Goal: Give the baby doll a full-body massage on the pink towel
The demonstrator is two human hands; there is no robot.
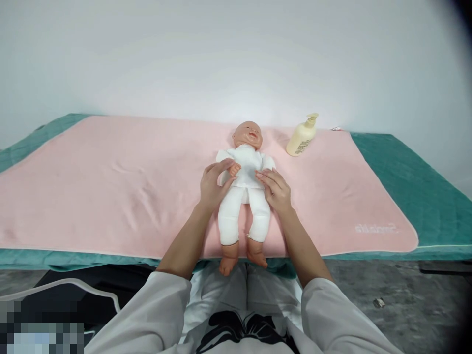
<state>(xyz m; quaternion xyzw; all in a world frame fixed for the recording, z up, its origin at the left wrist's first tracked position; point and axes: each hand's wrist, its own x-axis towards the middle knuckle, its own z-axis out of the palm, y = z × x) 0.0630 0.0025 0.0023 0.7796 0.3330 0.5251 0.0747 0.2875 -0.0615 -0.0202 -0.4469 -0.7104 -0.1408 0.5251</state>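
Note:
A baby doll (246,167) in a white top and trousers lies face up, its head away from me and its feet past the table's near edge. My left hand (215,186) is curved around one of the doll's small fists, thumb below and fingers above. On the other side my right hand (277,191) has its fingers closed over the doll's other hand, which is mostly hidden. Both my hands rest beside the doll's waist. A cream pump bottle (301,137) stands to the right of the doll's head.
Beneath the doll a pink mat (92,196) covers much of a table with a green cover (424,182). A pale wall (236,59) rises behind it. At the lower left, a white cable or tube (70,281) crosses a dark object.

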